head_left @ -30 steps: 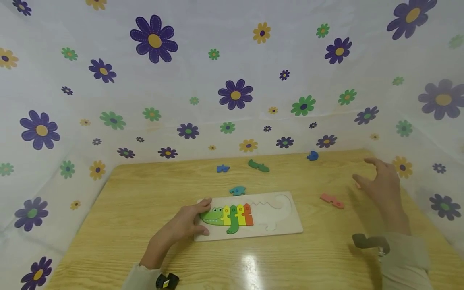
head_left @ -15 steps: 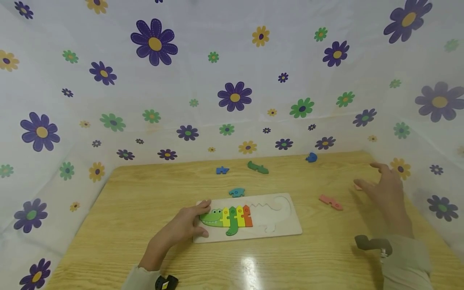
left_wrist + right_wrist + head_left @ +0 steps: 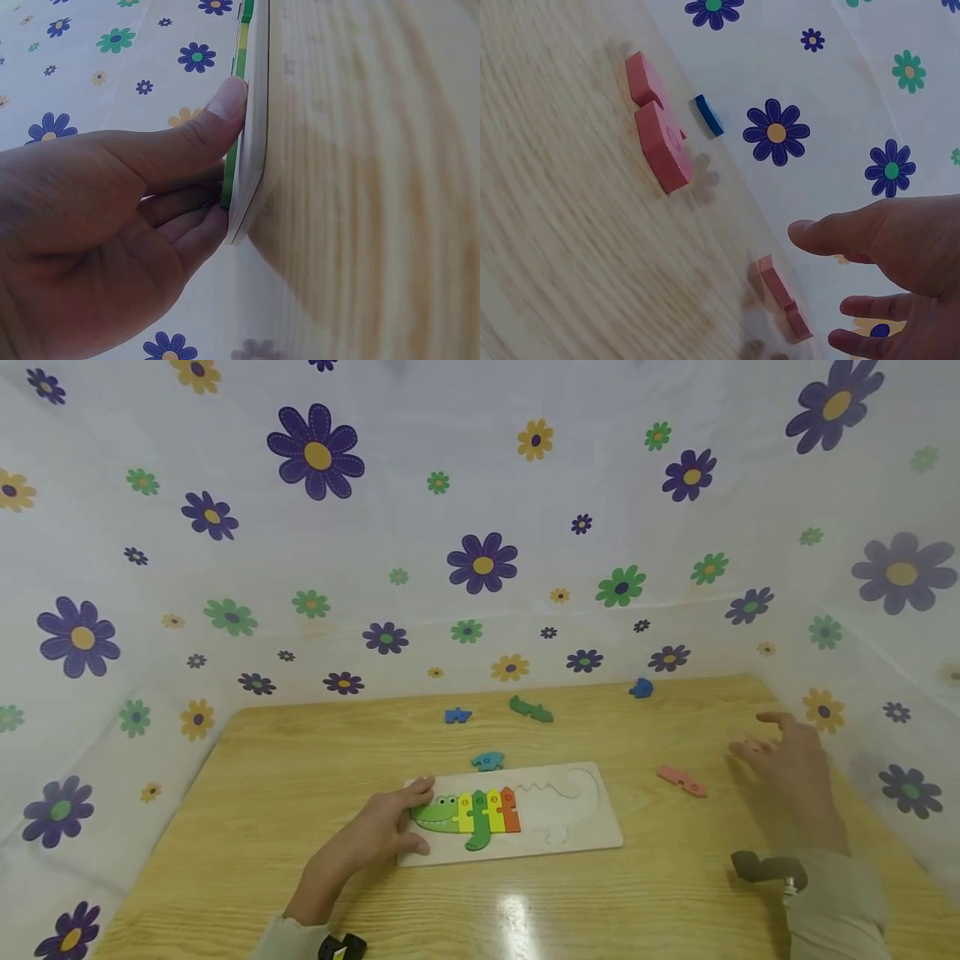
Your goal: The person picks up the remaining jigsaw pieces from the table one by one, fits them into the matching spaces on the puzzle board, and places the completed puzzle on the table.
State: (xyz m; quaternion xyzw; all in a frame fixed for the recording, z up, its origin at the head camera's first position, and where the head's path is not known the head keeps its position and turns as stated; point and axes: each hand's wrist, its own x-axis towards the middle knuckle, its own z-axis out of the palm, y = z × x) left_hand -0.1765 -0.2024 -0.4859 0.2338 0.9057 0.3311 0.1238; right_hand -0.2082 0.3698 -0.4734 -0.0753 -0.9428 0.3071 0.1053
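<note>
A wooden crocodile puzzle board (image 3: 570,839) lies on the table, its left half filled with a green head (image 3: 435,817) and yellow, green and orange pieces. My left hand (image 3: 375,828) rests on the board's left end; in the left wrist view the thumb presses its top face, with other fingertips at the edge. Over at the right side of the table, my right hand (image 3: 797,777) hovers with thumb and fingers spread. Close by it lies a pink piece (image 3: 776,281), apart from the fingertips in the right wrist view. Another pink piece (image 3: 682,781) sits between that hand and the board.
Behind the board are a teal piece (image 3: 488,762), a blue piece (image 3: 457,716) and a green piece (image 3: 531,709). A second blue piece (image 3: 641,688) lies near the table's back edge. White flowered cloth (image 3: 405,510) encloses the table at the back and sides.
The right hand has shifted slightly down over the pink piece at the far right, fingers still apart. The left hand keeps its place on the board. The whole head view has tilted slightly.
</note>
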